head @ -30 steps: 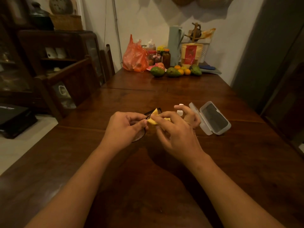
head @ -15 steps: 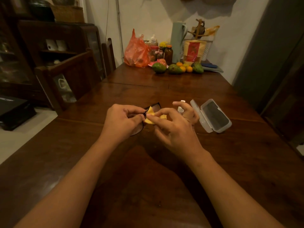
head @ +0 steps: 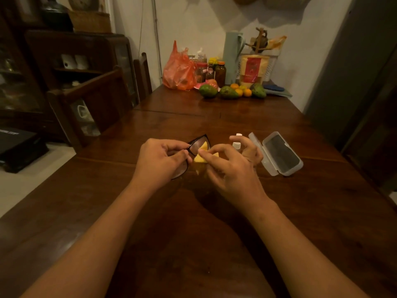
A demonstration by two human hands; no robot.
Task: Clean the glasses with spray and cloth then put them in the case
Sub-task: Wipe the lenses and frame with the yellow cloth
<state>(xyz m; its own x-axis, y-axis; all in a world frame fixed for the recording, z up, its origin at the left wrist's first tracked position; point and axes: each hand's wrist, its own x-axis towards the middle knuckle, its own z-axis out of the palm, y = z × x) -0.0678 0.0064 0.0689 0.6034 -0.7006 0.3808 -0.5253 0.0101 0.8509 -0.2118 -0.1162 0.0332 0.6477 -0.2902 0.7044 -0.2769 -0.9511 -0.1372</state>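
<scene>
Head view, middle of the frame: a pair of black-framed glasses (head: 194, 148) is held above the dark brown wooden table (head: 214, 244), one lens showing between the two hands and the other mostly hidden under the left hand (head: 163, 161). That hand's thumb and fingers are pinched on the frame near the bridge. The right hand (head: 231, 168) presses a small folded yellow cloth (head: 203, 154) against the visible lens, thumb and forefinger closed on it, the other fingers loosely spread. Just behind the right hand stands a small spray bottle with a white cap (head: 235, 145), largely hidden. Right of centre, a clear plastic glasses case with a dark lining (head: 279, 154) lies open on the table. At the upper centre, on the table's far end, sit an orange plastic bag (head: 178, 72) and green and orange fruit (head: 232, 91).
</scene>
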